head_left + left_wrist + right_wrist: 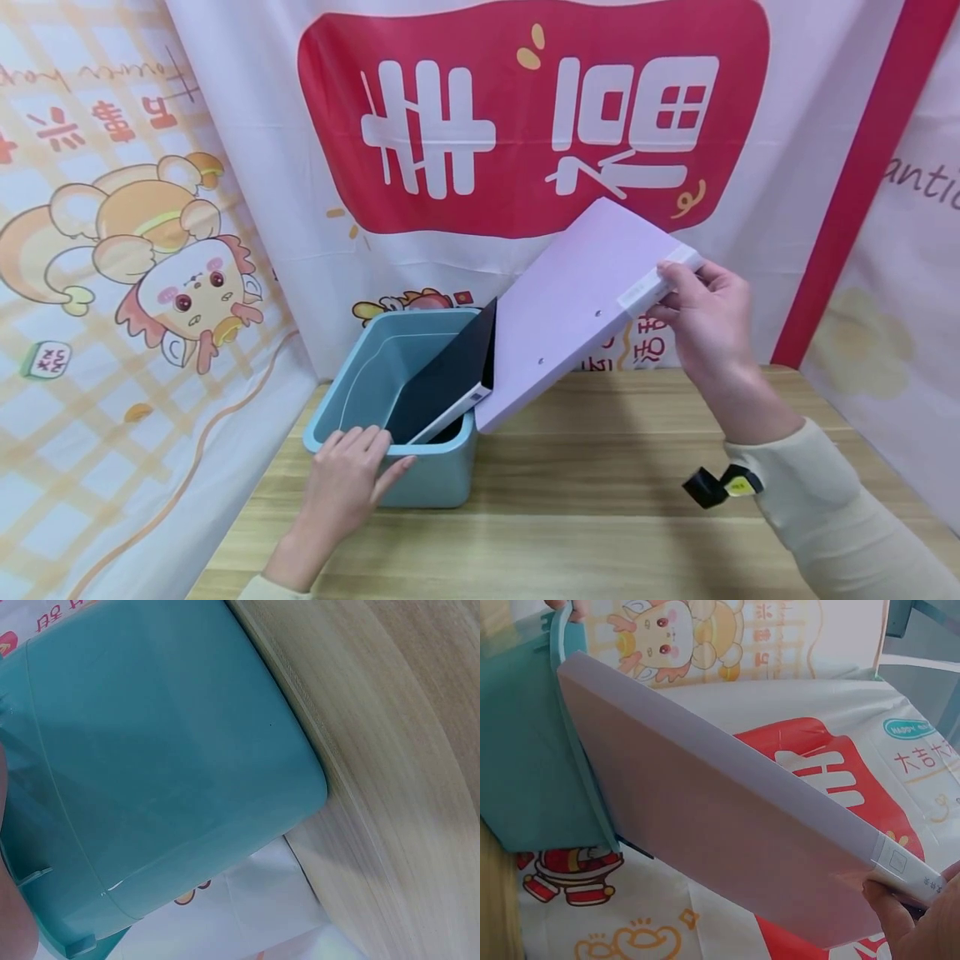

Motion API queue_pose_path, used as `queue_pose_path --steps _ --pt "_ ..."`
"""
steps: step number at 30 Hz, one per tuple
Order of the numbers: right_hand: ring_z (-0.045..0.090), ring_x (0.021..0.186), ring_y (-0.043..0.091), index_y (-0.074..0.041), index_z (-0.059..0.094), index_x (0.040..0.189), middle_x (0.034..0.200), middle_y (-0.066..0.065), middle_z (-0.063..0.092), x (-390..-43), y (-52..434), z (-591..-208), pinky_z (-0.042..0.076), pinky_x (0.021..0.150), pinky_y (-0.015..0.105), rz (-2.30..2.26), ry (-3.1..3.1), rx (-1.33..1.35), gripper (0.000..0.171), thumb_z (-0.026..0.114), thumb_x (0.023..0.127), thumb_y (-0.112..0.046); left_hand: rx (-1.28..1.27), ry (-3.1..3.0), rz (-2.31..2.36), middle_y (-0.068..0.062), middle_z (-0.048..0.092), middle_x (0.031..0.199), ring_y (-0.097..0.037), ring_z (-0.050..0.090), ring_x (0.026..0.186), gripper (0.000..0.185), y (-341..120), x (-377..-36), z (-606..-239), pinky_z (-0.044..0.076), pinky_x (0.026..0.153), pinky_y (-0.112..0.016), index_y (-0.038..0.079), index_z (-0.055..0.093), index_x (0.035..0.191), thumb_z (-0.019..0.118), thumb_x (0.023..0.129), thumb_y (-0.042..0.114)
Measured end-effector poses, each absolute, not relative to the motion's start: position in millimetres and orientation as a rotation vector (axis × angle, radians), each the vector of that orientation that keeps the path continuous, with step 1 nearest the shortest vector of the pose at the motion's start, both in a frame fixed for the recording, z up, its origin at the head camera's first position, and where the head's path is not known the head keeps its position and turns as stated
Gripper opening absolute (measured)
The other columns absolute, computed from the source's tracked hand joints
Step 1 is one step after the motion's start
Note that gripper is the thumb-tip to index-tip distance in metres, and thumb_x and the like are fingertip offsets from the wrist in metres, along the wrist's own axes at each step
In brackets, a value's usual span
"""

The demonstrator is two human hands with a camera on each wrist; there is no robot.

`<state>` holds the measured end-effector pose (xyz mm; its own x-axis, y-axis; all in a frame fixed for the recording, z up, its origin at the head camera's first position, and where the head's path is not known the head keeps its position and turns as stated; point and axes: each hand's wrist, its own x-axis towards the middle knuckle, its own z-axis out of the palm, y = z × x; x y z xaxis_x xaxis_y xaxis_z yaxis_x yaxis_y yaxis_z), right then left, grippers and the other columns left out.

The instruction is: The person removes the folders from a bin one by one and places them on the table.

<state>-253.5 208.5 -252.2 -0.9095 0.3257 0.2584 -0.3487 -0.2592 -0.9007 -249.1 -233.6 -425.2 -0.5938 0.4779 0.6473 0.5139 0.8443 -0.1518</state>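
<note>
A lilac ring binder is held tilted at the right side of a teal plastic bin. My right hand pinches its upper end by the labelled spine, thumb on the near face. The binder's lower corner is by the bin's right rim. Inside the bin a black binder leans to the right, its pale label edge facing me. At the front left, my left hand grips the bin's rim, fingers over the edge and thumb outside.
The bin stands on a wood-grain table. Printed cloth hangs behind, with more cloth panels at the left and right. A black strap with a yellow-labelled piece sits at my right sleeve.
</note>
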Motion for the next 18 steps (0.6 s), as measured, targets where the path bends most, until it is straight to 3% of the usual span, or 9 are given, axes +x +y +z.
queue_pose_path --steps 18 --pt "0.068 0.119 0.020 -0.015 0.048 0.152 0.151 0.011 0.050 -256.3 228.7 -256.5 0.055 0.085 0.026 2.227 -1.600 0.006 0.071 0.075 0.091 -0.038 -0.726 -2.286 -0.066 0.010 0.037 0.071 -0.011 0.038 0.063 0.045 -234.3 -250.6 -426.3 0.032 0.061 -0.029 0.018 0.048 0.081 0.055 0.100 0.058"
